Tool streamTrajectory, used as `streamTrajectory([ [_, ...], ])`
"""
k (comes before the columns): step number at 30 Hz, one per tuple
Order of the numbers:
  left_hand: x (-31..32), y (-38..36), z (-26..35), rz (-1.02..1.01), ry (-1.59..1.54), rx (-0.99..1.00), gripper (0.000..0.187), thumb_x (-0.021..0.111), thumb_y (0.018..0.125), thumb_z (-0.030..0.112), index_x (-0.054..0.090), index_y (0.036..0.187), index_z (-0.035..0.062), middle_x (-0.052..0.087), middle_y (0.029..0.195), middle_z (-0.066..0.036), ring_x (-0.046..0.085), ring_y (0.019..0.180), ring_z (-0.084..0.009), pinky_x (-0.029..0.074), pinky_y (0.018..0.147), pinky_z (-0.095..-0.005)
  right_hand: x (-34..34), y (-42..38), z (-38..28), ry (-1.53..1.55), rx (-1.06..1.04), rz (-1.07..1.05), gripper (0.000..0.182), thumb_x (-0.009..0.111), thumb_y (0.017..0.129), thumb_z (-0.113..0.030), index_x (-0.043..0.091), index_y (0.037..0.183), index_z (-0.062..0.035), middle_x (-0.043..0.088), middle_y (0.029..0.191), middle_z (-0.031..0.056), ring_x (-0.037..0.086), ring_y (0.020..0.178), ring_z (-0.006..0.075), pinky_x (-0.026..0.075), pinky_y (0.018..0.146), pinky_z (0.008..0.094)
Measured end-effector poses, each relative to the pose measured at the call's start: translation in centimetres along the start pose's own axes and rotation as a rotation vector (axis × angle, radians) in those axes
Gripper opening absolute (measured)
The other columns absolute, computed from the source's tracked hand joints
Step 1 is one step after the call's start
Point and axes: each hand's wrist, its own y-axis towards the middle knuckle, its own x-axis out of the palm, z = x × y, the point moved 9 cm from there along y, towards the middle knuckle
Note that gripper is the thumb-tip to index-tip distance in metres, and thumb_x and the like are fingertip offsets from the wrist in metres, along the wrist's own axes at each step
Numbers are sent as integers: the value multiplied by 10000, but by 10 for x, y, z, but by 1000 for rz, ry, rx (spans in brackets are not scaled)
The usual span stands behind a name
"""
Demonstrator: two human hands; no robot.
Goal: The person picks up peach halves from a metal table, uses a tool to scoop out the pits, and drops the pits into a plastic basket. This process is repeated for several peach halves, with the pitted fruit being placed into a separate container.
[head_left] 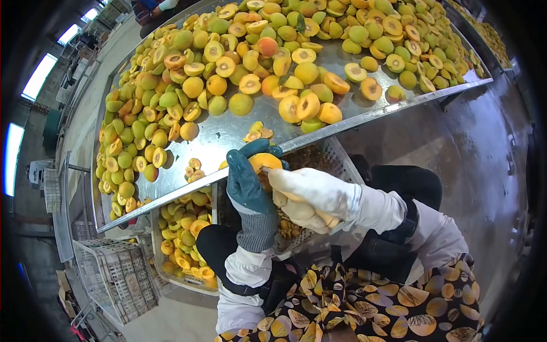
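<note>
My left hand (248, 179), in a blue-green rubber glove with a grey knit cuff, holds a yellow-orange fruit half (265, 163) at the metal table's front edge. My right hand (310, 196), in a white glove, is closed around a tool with a yellowish handle (326, 218). Its thumb side touches the cut fruit, and the tool's tip is mostly hidden there. Small fruit pieces (259, 132) lie on the table just beyond my left hand.
Many halved fruits (171, 100) cover the metal table (219, 130). Below its edge stand a crate of fruit halves (185, 239) and a crate with pits (342, 162). An empty-looking white crate (119, 279) is at lower left. Another person's hand (167, 4) shows at the top.
</note>
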Motion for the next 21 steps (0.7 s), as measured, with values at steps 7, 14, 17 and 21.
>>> streamTrajectory([
  [7, 11, 5, -7, -97, 188, -14, 629, 312, 1067, 530, 613, 1140, -17, 682, 953, -138, 649, 862, -196, 527, 831, -320, -16, -5, -5, -291, -38, 123, 494, 469, 1018, -546, 536, 918, -68, 432, 509, -25, 421, 356, 87, 341, 321, 241],
  [14, 25, -1, 9, -220, 270, 60, 625, 274, 1078, 502, 602, 1150, -25, 670, 1020, -141, 640, 916, -186, 513, 859, -311, -8, -10, 6, 265, 98, -231, 467, 485, 1023, -511, 524, 883, -67, 423, 487, -24, 391, 321, 90, 294, 281, 244],
  [17, 25, 1, 4, -282, 331, -12, 643, 237, 1081, 512, 619, 1136, -2, 675, 966, -98, 644, 874, -165, 513, 841, -291, -20, -9, -2, -83, 83, -71, 451, 514, 1012, -485, 540, 877, -56, 412, 491, -24, 393, 336, 93, 305, 315, 247],
  [21, 28, 7, 11, -471, 465, -23, 587, 281, 1089, 465, 640, 1088, 0, 672, 943, -90, 625, 858, -140, 517, 789, -279, -25, -9, -6, -372, 99, -43, 514, 532, 981, -530, 577, 874, -29, 473, 519, 10, 437, 372, 117, 346, 349, 275],
])
